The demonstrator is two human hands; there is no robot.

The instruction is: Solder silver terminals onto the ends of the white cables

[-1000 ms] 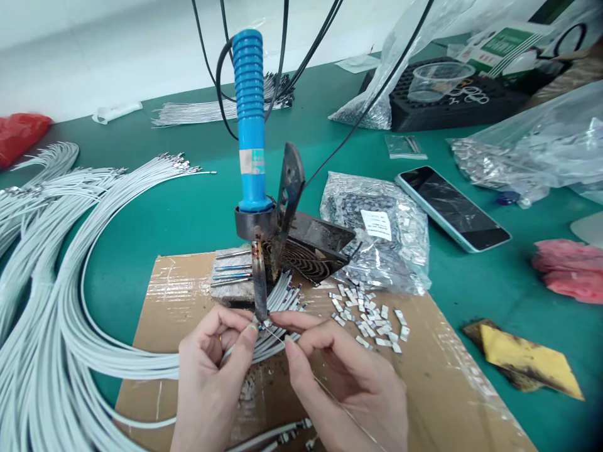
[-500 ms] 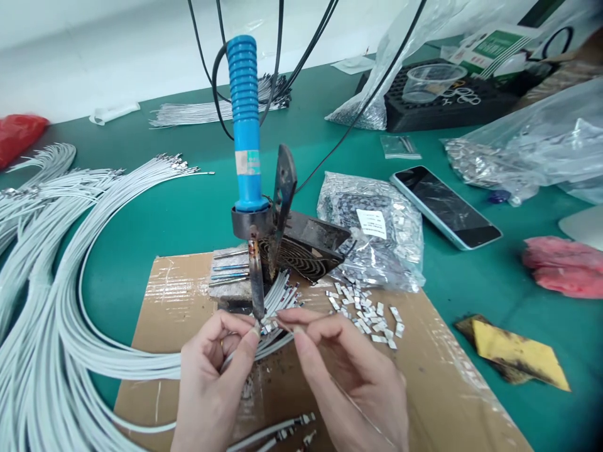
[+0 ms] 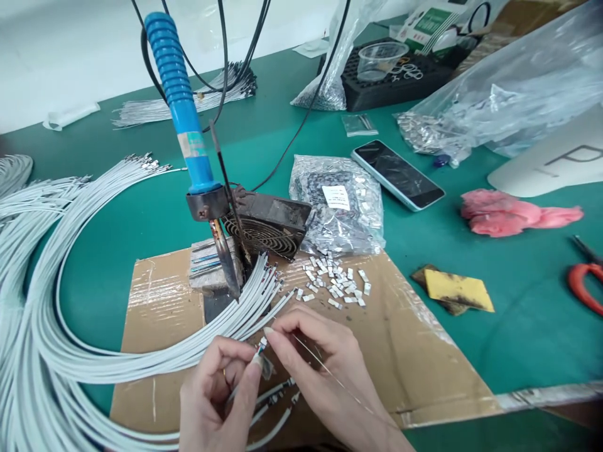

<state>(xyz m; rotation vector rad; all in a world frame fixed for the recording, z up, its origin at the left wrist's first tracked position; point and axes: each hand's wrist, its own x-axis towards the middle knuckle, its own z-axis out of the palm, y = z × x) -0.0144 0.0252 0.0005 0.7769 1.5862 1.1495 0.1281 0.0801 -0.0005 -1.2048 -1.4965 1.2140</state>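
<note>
Small white rectangular connector piece (image 3: 262, 343) sits at the end of a thin white cable, up in the air over the brown cardboard sheet (image 3: 424, 358), near its front edge. Left hand (image 3: 214, 392) has the piece's cable end pinched between thumb and index finger, grip closed. Right hand (image 3: 318, 355) is closed on a thin silvery wire (image 3: 332, 373), which trails back across the hand to the wrist; its fingertips are right next to the piece (touching or not, hard to tell, fingers cover it).

Just beyond the hands, a thick bundle of white cables (image 3: 230, 321) curves in from the left. The blue ribbed-handled soldering iron (image 3: 176, 100) stands tilted in a dark metal holder, tip pointing down at the bundle. Loose white rectangular chips (image 3: 336, 285) lie scattered to the right, near a dark square fan (image 3: 268, 223). Farther out on the green tabletop (image 3: 292, 138): clear plastic bag (image 3: 336, 207) with white label, dark-screened phone (image 3: 399, 176), crumpled pink cloth (image 3: 499, 212), scorched yellow pad (image 3: 459, 289), red-handled tool (image 3: 581, 289).
</note>
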